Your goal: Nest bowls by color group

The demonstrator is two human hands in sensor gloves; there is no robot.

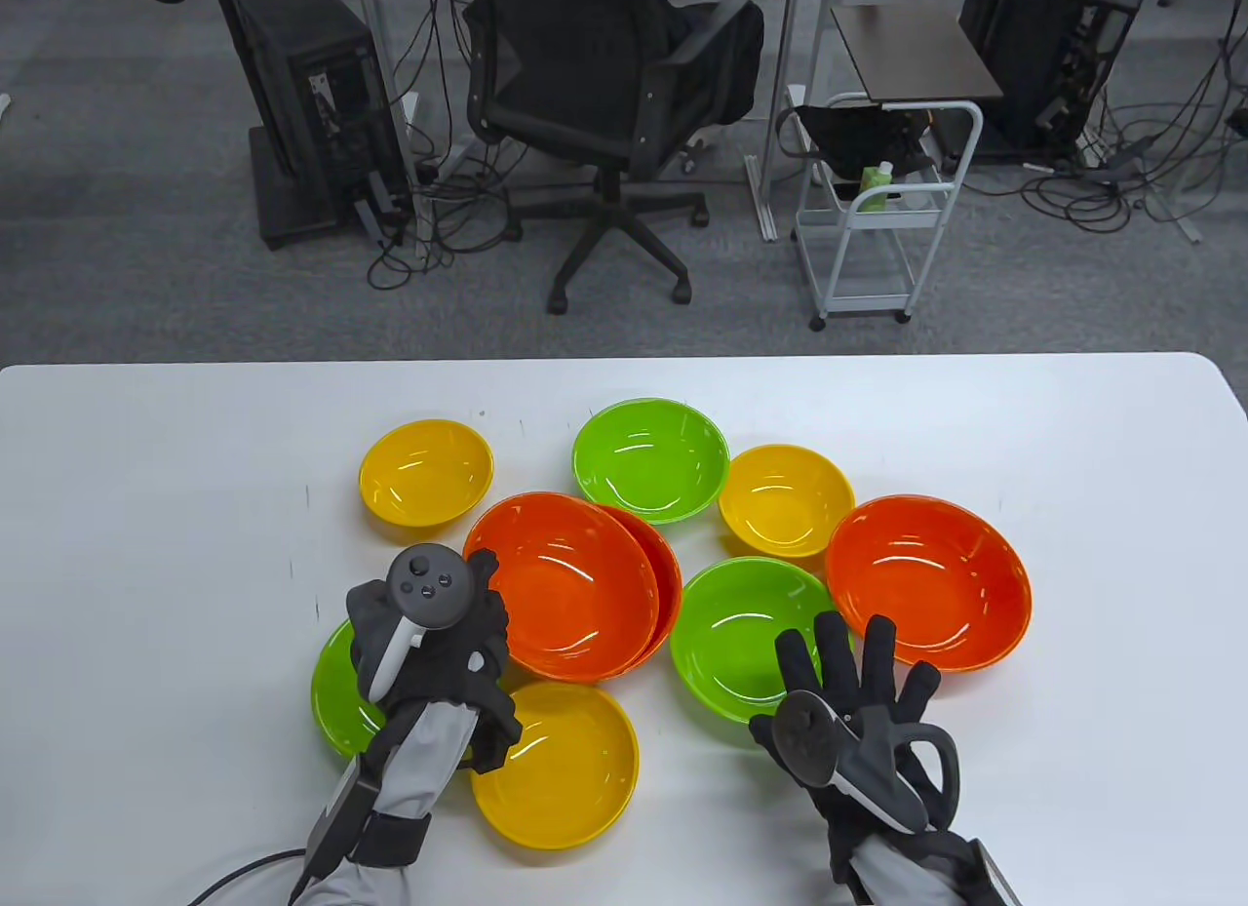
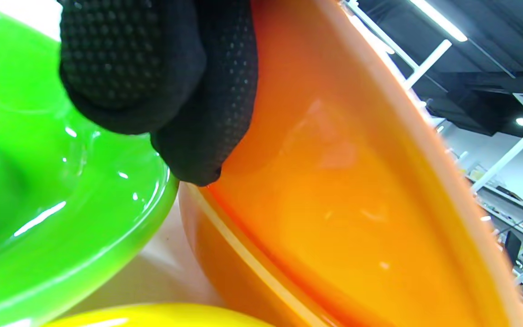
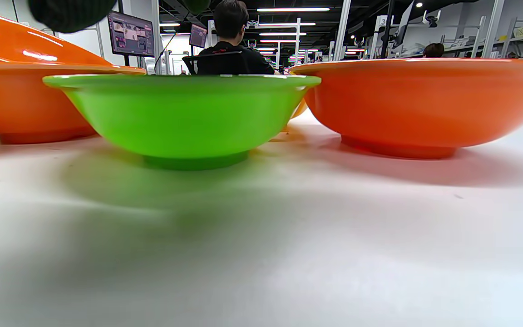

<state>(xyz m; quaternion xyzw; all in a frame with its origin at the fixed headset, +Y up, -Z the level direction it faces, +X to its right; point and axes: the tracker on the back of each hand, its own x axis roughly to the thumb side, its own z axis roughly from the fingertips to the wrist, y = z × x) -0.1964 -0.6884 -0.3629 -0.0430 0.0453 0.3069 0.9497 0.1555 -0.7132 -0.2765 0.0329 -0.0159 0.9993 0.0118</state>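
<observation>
- Left hand (image 1: 429, 652): fingers (image 2: 198, 113) curled on the near-left rim of the upper orange bowl (image 1: 561, 584), holding it tilted inside a second orange bowl (image 1: 661, 579) beneath; both sit mid-table.
- Right hand (image 1: 858, 721): flat, fingers spread wide, holding nothing; fingertips just over the near rim of a green bowl (image 1: 746, 643), toward the table's near edge.
- Third orange bowl (image 1: 926, 582): alone, right of that green bowl, rims close.
- Green bowl (image 1: 336, 691): partly under the left hand, near-left of the cluster; another green bowl (image 1: 650, 457) at the far side.
- Yellow bowls: one (image 1: 561, 765) nearest the near edge beside the left wrist, one (image 1: 426, 472) far left, one (image 1: 786, 501) between far green and right orange.
- All on the white table (image 1: 146, 555).
</observation>
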